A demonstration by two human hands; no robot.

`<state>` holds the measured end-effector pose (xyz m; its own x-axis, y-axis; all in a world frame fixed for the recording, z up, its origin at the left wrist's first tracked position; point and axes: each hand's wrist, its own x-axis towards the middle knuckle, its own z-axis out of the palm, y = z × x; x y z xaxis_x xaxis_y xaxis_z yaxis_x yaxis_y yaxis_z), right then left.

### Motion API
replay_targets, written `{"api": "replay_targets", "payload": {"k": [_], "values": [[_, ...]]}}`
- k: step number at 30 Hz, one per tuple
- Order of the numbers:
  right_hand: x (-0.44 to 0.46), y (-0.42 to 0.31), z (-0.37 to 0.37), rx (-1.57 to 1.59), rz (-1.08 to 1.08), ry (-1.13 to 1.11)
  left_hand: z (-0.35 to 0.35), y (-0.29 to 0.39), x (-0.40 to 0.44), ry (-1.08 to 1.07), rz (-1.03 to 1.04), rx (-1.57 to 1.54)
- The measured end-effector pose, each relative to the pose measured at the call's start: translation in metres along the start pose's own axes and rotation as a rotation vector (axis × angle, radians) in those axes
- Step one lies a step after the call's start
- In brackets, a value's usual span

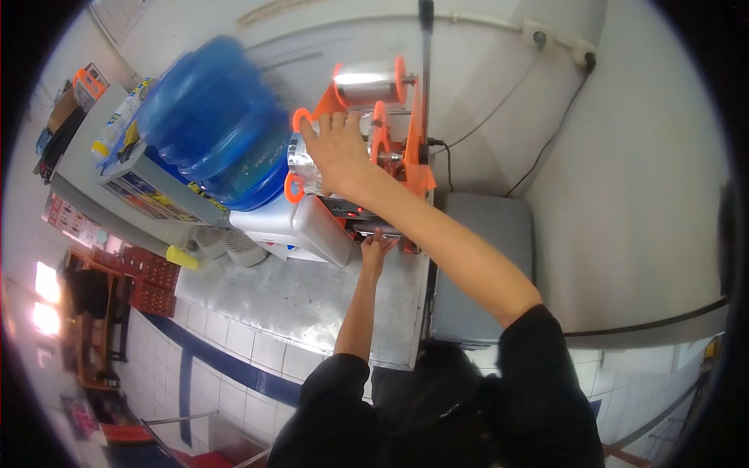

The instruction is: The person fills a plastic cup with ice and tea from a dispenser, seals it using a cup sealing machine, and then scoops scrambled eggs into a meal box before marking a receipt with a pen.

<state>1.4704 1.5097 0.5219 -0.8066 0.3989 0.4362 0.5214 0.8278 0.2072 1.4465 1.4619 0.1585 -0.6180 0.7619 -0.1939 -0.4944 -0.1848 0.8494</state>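
Observation:
An orange machine [421, 178] with a tall black lever stands on the metal table, against the wall. My right hand [339, 154] lies over the silvery film roll [303, 156] between orange discs on the machine's left side, fingers spread. Above it a second silvery roll [370, 83] is mounted. Lower down, my left hand [378, 245] reaches to the machine's lower front, at a dark bar with a pale edge. Its fingers are slightly apart and touch the front; I cannot make out anything held in them.
A water dispenser [300, 228] with a big blue bottle [214, 117] stands left of the machine on the metal table [296, 300]. Beside it is a yellow cup [181, 257]. A grey bin [482, 265] stands to the right. Cables run to wall sockets [538, 37].

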Motion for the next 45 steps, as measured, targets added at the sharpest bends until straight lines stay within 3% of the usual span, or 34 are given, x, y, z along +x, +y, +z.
{"api": "replay_targets", "payload": {"k": [4, 8, 12, 13, 14, 15, 16, 18, 19, 20, 21, 22, 23, 24, 25, 26, 27, 28, 29, 30, 34, 36, 37, 39, 42, 44, 45], "values": [[-0.003, 0.000, -0.001, -0.008, 0.026, 0.073, 0.001, 0.007, -0.003, 0.025, -0.058, 0.079], [-0.004, 0.000, -0.002, 0.018, 0.035, 0.068, 0.004, 0.020, -0.010, -0.029, 0.011, 0.150], [-0.009, -0.001, 0.001, 0.046, 0.037, 0.122, -0.006, 0.057, -0.026, -0.235, -0.332, 0.670], [-0.016, 0.004, -0.003, 0.017, 0.065, 0.123, -0.016, 0.068, -0.032, -0.218, -0.244, 0.733], [-0.023, 0.011, -0.013, 0.150, -0.023, 0.088, -0.013, 0.097, -0.045, -0.117, 0.048, 0.828], [-0.024, 0.024, -0.024, 0.280, -0.113, 0.060, -0.009, 0.128, -0.058, 0.027, 0.288, 0.602], [-0.022, 0.044, -0.041, 0.248, -0.088, 0.071, 0.017, 0.187, -0.079, 0.109, 0.512, 0.591], [-0.017, 0.088, -0.085, 0.996, -0.125, -0.277, 0.031, 0.263, -0.077, 0.266, 0.976, 0.545], [-0.002, 0.115, -0.097, 1.147, -0.128, -0.291, 0.040, 0.297, -0.066, 0.291, 1.194, 0.553], [0.014, 0.141, -0.083, 1.271, 0.006, -0.040, 0.072, 0.328, -0.067, 0.274, 1.182, 0.504], [0.030, 0.167, -0.070, 1.364, 0.113, 0.230, 0.093, 0.352, -0.058, 0.117, 1.244, 0.579], [0.057, 0.191, -0.044, 1.128, 0.303, 0.597, 0.107, 0.367, -0.043, -0.140, 1.104, 0.538], [0.077, 0.200, -0.031, 0.952, 0.623, 0.809, 0.112, 0.370, -0.026, -0.267, 0.950, 0.675], [0.093, 0.212, -0.012, 0.942, 0.721, 0.827, 0.113, 0.370, -0.016, -0.395, 0.794, 0.805], [0.107, 0.222, 0.003, 0.929, 0.814, 0.853, 0.109, 0.372, -0.019, -0.400, 0.801, 0.808], [0.120, 0.227, 0.006, 0.928, 0.815, 0.870, 0.108, 0.374, -0.023, -0.499, 0.888, 0.995], [0.131, 0.229, 0.007, 1.126, 0.851, 0.844, 0.108, 0.375, -0.025, -0.599, 0.969, 1.182], [0.137, 0.230, 0.013, 1.322, 0.890, 0.803, 0.109, 0.373, -0.025, -0.613, 0.966, 1.182], [0.137, 0.224, 0.015, 1.317, 0.919, 0.797, 0.107, 0.366, -0.027, -0.561, 1.062, 1.133], [0.133, 0.216, 0.009, 1.360, 0.895, 0.790, 0.100, 0.358, -0.031, -0.511, 1.140, 1.082], [0.079, 0.164, -0.041, 1.429, 0.824, 0.929, 0.099, 0.351, -0.033, -0.488, 1.138, 1.047], [0.031, 0.132, -0.047, 1.323, 0.659, 0.985, 0.102, 0.350, -0.032, -0.477, 1.121, 1.059], [0.009, 0.114, -0.044, 1.379, 0.615, 0.978, 0.103, 0.349, -0.033, -0.467, 1.115, 1.082], [-0.030, 0.074, -0.046, 1.124, 0.475, 1.053, 0.105, 0.350, -0.035, -0.469, 1.124, 1.133], [-0.101, 0.015, -0.032, 1.204, 0.493, 1.075, 0.101, 0.348, -0.030, -0.492, 1.076, 1.099], [-0.130, -0.012, -0.013, 1.308, 0.289, 1.236, 0.104, 0.351, -0.034, -0.468, 1.084, 1.158], [-0.151, -0.016, -0.008, 1.235, 0.324, 1.102, 0.105, 0.350, -0.033, -0.455, 1.066, 1.205]]}}
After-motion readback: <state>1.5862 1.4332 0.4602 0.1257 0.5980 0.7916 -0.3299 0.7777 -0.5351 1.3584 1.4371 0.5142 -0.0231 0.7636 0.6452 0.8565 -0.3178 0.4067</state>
